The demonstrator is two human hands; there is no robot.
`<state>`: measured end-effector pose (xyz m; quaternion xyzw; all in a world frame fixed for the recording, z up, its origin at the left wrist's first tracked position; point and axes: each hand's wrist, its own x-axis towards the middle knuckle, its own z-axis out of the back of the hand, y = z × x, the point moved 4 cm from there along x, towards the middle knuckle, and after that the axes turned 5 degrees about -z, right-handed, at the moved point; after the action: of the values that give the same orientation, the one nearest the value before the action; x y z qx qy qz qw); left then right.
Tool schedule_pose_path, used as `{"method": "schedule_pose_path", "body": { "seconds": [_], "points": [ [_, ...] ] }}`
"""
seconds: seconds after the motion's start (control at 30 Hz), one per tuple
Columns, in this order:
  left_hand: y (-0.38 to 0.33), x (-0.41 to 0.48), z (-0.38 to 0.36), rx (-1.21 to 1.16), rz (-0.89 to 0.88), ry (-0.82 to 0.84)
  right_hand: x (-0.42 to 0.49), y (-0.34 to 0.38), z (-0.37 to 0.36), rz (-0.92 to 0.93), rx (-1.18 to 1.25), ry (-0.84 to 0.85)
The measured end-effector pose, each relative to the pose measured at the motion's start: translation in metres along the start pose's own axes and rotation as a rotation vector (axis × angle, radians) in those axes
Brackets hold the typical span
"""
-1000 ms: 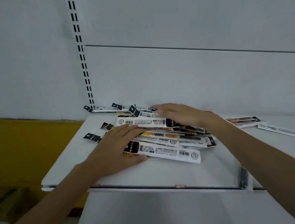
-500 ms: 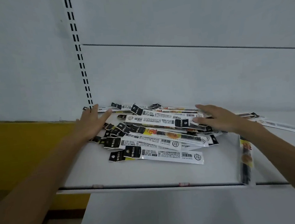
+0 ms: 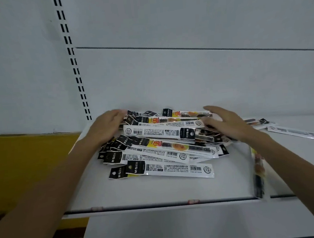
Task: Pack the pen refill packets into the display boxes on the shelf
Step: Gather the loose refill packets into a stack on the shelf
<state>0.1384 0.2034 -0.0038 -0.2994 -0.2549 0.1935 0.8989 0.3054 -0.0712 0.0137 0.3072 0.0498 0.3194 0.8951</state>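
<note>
Bracketing the packet pile (image 3: 160,148) on the shelf (image 3: 158,192), left hand (image 3: 104,129) touches its left end, right hand (image 3: 228,125) its right end, fingers loosely extended, gripping nothing.

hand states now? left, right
Left hand: open, fingers against the left end of the packet pile.
Right hand: open, resting on the pile's right end.

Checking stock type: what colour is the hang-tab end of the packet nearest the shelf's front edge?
The hang-tab is black with white lettering; head view.
</note>
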Motion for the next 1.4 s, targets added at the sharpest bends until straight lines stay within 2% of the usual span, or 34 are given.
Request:
{"method": "schedule_pose_path", "body": {
  "seconds": [0.07,0.13,0.2,0.27,0.3,0.43,0.5,0.63,0.7,0.77,0.87,1.0,1.07,1.2,1.3,1.4],
  "points": [
    [0.0,0.0,0.013,0.135,-0.071,-0.18,-0.001,-0.027,0.025,-0.06,-0.031,-0.142],
    [-0.015,-0.01,0.017,0.29,-0.259,-0.244,-0.004,-0.066,0.049,-0.188,-0.185,-0.254],
    [-0.043,-0.028,0.008,0.328,-0.481,-0.141,-0.01,-0.107,0.063,-0.418,-0.384,-0.259],
    [-0.068,-0.046,-0.01,0.307,-0.568,0.075,-0.019,-0.133,0.064,-0.609,-0.476,-0.173],
    [-0.076,-0.053,-0.019,0.327,-0.586,0.164,-0.022,-0.137,0.063,-0.644,-0.491,-0.156],
    [-0.088,-0.072,-0.045,0.516,-0.673,0.293,-0.023,-0.126,0.06,-0.564,-0.565,-0.194],
    [-0.09,-0.076,-0.049,0.515,-0.705,0.274,-0.023,-0.115,0.056,-0.45,-0.509,-0.18],
    [-0.085,-0.074,-0.05,0.57,-0.659,0.22,-0.034,-0.091,0.055,-0.212,-0.123,-0.108],
    [-0.086,-0.075,-0.05,0.618,-0.67,0.187,-0.037,-0.089,0.062,-0.117,-0.104,-0.119],
    [-0.092,-0.078,-0.05,0.644,-0.713,0.124,-0.035,-0.091,0.065,-0.056,-0.193,-0.088],
    [-0.123,-0.087,-0.056,0.539,-0.821,0.045,-0.02,-0.088,0.053,-0.028,-0.297,0.08],
    [-0.171,-0.103,-0.09,0.313,-0.856,0.142,0.003,-0.081,0.033,-0.089,-0.354,0.239],
    [-0.189,-0.108,-0.109,0.264,-0.845,0.174,0.011,-0.083,0.031,-0.107,-0.404,0.207],
    [-0.204,-0.116,-0.135,0.347,-0.815,0.362,0.01,-0.084,0.041,-0.085,-0.613,0.074],
    [-0.206,-0.119,-0.137,0.263,-0.827,0.417,-0.001,-0.086,0.043,-0.033,-0.535,0.017],
    [-0.204,-0.116,-0.136,0.163,-0.763,0.526,-0.011,-0.093,0.045,0.018,-0.458,-0.057]
  ]
}}
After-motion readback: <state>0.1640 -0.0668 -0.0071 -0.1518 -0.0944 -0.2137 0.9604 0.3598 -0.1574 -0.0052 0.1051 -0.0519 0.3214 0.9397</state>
